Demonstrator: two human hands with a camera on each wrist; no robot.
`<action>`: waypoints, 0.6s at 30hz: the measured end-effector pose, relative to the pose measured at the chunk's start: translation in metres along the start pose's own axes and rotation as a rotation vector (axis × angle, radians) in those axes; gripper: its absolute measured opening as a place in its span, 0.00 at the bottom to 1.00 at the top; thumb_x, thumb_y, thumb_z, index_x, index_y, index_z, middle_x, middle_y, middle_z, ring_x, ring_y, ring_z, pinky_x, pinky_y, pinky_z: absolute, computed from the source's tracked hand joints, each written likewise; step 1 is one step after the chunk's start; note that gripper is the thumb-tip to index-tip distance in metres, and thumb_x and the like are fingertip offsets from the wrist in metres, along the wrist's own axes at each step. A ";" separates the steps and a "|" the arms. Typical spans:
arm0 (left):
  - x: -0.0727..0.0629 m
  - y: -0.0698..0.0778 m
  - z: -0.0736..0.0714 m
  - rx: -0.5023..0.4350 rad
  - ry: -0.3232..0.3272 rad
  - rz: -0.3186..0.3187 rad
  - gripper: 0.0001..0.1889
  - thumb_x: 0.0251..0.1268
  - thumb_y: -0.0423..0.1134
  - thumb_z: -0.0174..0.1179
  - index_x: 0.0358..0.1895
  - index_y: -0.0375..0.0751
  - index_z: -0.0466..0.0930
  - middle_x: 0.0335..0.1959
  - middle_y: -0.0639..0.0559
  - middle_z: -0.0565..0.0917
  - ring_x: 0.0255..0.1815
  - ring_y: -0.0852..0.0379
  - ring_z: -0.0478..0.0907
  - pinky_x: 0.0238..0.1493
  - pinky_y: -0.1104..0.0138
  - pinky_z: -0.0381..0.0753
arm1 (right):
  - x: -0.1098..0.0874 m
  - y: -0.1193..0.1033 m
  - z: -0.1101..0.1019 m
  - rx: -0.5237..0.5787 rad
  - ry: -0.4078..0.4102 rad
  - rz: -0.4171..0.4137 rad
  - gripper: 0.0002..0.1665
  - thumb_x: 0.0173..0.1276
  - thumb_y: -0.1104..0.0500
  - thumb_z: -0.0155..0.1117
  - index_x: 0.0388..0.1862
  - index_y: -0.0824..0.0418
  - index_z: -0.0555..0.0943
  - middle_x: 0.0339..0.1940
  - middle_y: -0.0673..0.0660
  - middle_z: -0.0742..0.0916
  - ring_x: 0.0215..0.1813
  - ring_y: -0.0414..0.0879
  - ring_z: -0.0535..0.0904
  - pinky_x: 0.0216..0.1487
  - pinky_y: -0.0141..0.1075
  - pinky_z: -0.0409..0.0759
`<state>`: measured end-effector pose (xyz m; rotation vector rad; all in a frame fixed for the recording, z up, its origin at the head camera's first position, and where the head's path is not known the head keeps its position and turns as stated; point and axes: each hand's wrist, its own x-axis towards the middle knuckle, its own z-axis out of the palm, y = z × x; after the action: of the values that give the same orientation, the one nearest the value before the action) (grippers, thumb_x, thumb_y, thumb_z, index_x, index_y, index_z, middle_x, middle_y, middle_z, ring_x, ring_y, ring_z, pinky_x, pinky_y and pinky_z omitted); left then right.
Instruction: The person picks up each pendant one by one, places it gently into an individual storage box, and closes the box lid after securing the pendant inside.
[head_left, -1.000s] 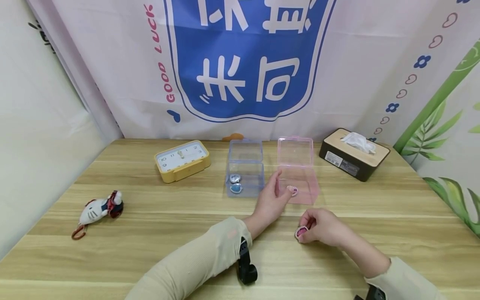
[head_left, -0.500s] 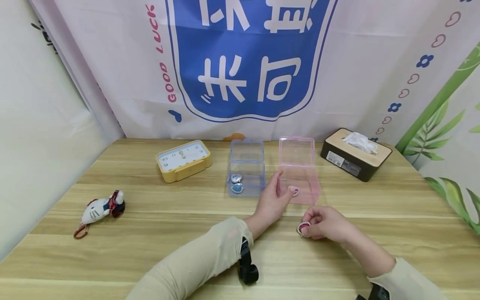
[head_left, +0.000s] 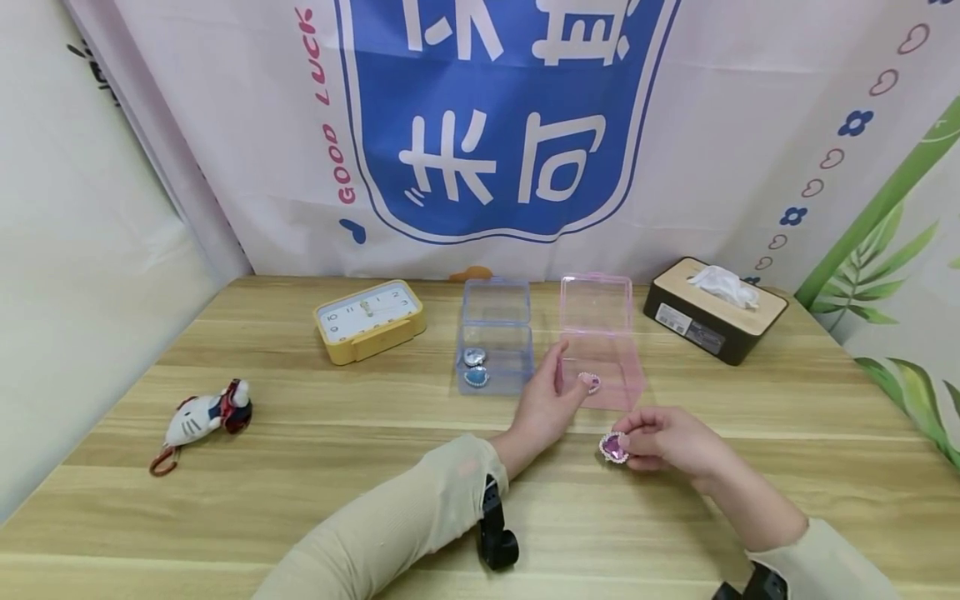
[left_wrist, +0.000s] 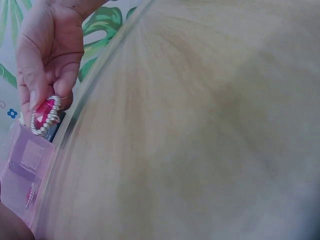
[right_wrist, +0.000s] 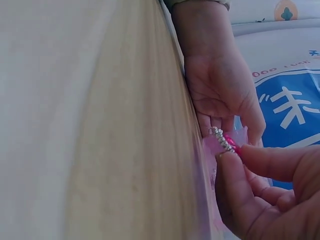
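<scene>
Between thumb and fingertips my right hand pinches a pink gem with a silver beaded rim; its bright pink face shows in the left wrist view. The gem is above the table, in front of the pink clear plastic box, whose lid stands up. My left hand holds this box at its front left corner, the thumb at the front and the fingers along the left side. Inside the box lies another beaded gem, partly covered by the left thumb. In the right wrist view the held gem is seen edge-on.
Left of the pink box stands a blue clear box, lid up, holding two beaded gems. Farther left are a yellow clock and a plush keychain. A tissue box stands at the back right of the wooden table.
My right hand has moved slightly right and away from me with the pink gem, turning its face more toward the head camera. The left hand stays on the pink box.
</scene>
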<state>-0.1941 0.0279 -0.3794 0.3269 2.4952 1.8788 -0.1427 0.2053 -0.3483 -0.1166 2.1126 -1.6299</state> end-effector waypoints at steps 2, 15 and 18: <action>0.000 0.000 0.000 0.000 0.002 0.001 0.33 0.62 0.42 0.58 0.70 0.53 0.57 0.68 0.45 0.65 0.65 0.49 0.66 0.66 0.60 0.66 | 0.000 -0.002 -0.002 0.009 -0.001 -0.012 0.15 0.64 0.69 0.52 0.47 0.80 0.70 0.34 0.54 0.82 0.37 0.40 0.80 0.40 0.30 0.83; 0.000 -0.001 0.000 0.020 0.003 0.014 0.33 0.61 0.44 0.58 0.70 0.51 0.57 0.67 0.43 0.67 0.64 0.48 0.68 0.65 0.58 0.68 | 0.000 -0.015 -0.010 0.036 0.050 -0.042 0.15 0.65 0.70 0.52 0.48 0.79 0.70 0.33 0.53 0.82 0.34 0.39 0.80 0.39 0.29 0.83; 0.000 -0.001 0.000 0.021 0.005 0.018 0.33 0.62 0.44 0.58 0.70 0.51 0.57 0.67 0.43 0.67 0.63 0.48 0.68 0.64 0.58 0.69 | 0.001 -0.019 -0.014 0.037 0.058 -0.055 0.14 0.65 0.70 0.53 0.48 0.78 0.71 0.32 0.52 0.82 0.34 0.37 0.80 0.38 0.28 0.83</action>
<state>-0.1941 0.0276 -0.3804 0.3468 2.5260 1.8633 -0.1533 0.2117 -0.3279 -0.1178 2.1384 -1.7235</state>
